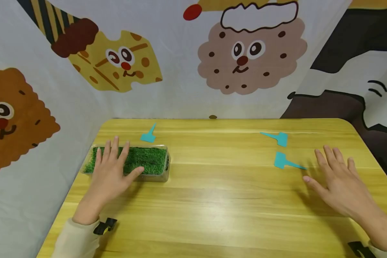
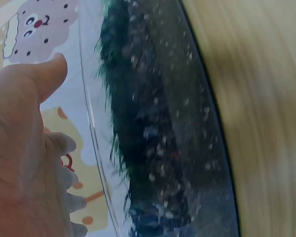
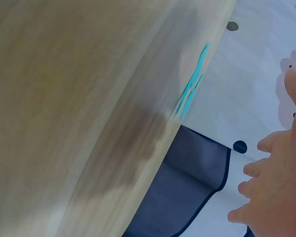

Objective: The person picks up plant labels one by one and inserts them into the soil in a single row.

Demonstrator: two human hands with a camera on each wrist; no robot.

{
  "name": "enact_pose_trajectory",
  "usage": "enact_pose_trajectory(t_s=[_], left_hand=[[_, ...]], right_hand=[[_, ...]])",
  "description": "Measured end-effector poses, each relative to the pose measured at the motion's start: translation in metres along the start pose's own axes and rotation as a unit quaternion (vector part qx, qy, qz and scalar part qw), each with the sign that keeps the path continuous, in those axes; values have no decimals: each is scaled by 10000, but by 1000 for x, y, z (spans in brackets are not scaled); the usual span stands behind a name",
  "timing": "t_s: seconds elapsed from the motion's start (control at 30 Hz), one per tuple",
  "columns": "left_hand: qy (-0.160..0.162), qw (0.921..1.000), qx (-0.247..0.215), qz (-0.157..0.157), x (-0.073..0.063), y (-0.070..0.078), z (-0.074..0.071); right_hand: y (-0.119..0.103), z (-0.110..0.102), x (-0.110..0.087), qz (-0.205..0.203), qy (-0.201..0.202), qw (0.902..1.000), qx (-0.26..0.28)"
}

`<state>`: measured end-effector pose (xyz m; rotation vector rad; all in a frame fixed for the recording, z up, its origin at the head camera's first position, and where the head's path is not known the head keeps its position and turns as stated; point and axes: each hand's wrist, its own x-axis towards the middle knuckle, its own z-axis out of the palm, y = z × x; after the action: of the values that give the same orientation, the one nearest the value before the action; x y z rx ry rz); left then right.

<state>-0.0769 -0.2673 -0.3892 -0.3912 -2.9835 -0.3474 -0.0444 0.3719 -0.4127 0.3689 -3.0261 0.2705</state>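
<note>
A clear plastic box (image 1: 154, 178) of dense green grass (image 1: 149, 157) stands at the left of the table. In the left wrist view, dark roots or soil with pale specks (image 2: 158, 143) show through its wall. My left hand (image 1: 111, 177) is spread above the box, fingers apart, gripping nothing. At the right, my right hand (image 1: 340, 186) hovers over the table with its fingers spread and nothing in it. Nearest to it lies a turquoise T-shaped plant label (image 1: 280, 160), its tip pointing at the hand. A second label (image 1: 282, 139) lies just behind that one.
Behind the box lies a third turquoise label (image 1: 148, 137). The wooden table (image 1: 213, 200) has rounded far corners. A pale cloth (image 1: 177, 71) with cartoon cookie and cheese prints hangs along its back and left sides.
</note>
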Motion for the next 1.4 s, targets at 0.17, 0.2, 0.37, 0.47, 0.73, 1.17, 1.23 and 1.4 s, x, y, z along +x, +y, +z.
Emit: enact_pose_trajectory(t_s=[0.17,0.2,0.37,0.47,0.73,1.17,1.23,1.4], left_hand=[[60,9996,-114,-245,1,-16,-10],[44,9994,-139,-323,1,-20,-12],[84,9971,-278,-704,-1,-36,-22],[337,9960,-299,-772,-3,-44,-24],[685,9887,-470,-1245,-4,-61,-23],[336,9761,-813,-1988,1,-84,-21],[331,9742,-924,-2034,3,-85,-20],[377,9739,-883,-2058,5,-83,-21]], right_hand=[[-7,-3,1,-80,49,10000,2],[-8,-4,1,-99,61,9999,10],[-15,-6,0,-171,92,9998,91],[-21,-6,0,-250,113,9995,121],[-35,-5,4,-505,190,9981,286],[-70,0,15,-886,415,9928,694],[-75,2,17,-970,421,9915,760],[-87,6,20,-1087,457,9885,942]])
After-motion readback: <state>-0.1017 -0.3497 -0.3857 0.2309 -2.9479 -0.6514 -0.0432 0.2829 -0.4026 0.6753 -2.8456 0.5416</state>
